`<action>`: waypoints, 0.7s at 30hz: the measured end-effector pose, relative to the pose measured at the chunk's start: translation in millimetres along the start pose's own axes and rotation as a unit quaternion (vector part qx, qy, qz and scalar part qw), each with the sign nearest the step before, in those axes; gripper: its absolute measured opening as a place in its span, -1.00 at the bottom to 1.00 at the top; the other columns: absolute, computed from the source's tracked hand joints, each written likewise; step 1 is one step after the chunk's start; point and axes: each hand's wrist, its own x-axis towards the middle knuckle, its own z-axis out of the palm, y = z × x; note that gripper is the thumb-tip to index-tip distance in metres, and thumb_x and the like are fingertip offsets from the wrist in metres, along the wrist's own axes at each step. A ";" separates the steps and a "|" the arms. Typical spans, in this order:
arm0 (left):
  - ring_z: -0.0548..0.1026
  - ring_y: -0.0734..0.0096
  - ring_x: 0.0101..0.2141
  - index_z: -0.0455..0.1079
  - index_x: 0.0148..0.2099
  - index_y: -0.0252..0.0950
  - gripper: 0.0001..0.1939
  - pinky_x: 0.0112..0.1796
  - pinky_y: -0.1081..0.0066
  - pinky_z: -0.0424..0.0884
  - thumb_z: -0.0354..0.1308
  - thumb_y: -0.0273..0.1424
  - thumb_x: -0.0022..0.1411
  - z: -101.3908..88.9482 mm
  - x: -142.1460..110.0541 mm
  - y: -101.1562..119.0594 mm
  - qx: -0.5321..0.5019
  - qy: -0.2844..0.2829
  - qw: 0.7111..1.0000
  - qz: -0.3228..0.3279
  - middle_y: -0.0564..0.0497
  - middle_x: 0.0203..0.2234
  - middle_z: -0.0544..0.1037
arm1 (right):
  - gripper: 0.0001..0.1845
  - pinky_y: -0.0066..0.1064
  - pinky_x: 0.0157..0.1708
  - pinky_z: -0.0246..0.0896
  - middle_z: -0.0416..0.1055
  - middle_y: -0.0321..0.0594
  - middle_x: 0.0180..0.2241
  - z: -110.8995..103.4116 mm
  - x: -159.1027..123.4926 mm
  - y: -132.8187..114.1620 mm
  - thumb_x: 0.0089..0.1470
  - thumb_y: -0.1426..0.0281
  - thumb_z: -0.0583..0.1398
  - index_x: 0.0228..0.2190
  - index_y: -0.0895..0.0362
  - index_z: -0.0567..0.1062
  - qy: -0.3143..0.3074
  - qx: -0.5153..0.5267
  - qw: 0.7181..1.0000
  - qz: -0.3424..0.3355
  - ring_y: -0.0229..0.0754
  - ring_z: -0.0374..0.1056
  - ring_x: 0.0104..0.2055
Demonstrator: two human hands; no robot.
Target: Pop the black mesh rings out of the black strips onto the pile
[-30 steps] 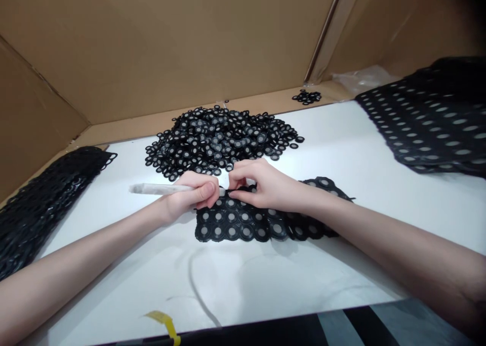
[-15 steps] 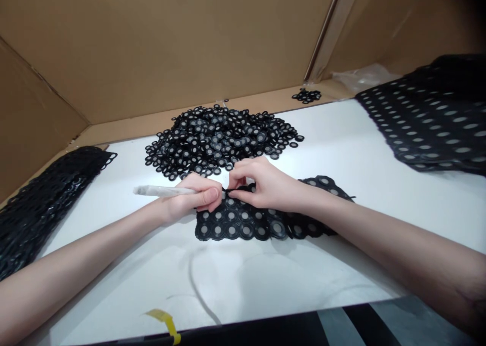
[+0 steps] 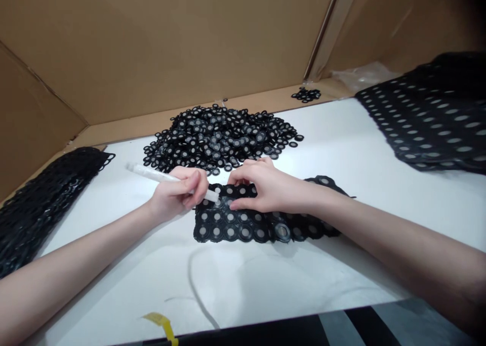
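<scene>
My left hand grips a white stick, its tip touching the black sheet of rings. My right hand presses fingertips down on that sheet, clasping nothing. The sheet lies flat on the white worktop, just in front of the pile of loose rings.
</scene>
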 end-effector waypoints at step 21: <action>0.15 0.55 -0.65 0.30 -0.54 -0.37 -0.55 -0.60 0.44 0.00 -0.03 -0.18 0.30 10.1 -11.1 1.8 0.151 -0.029 0.988 0.021 0.06 -0.70 0.31 | -0.77 -0.30 -0.17 -0.10 0.41 -0.25 -0.36 -3.1 -2.2 -4.9 -0.04 0.30 0.30 -0.38 0.17 0.42 -0.008 -0.005 1.000 -0.010 -0.14 0.25 -0.23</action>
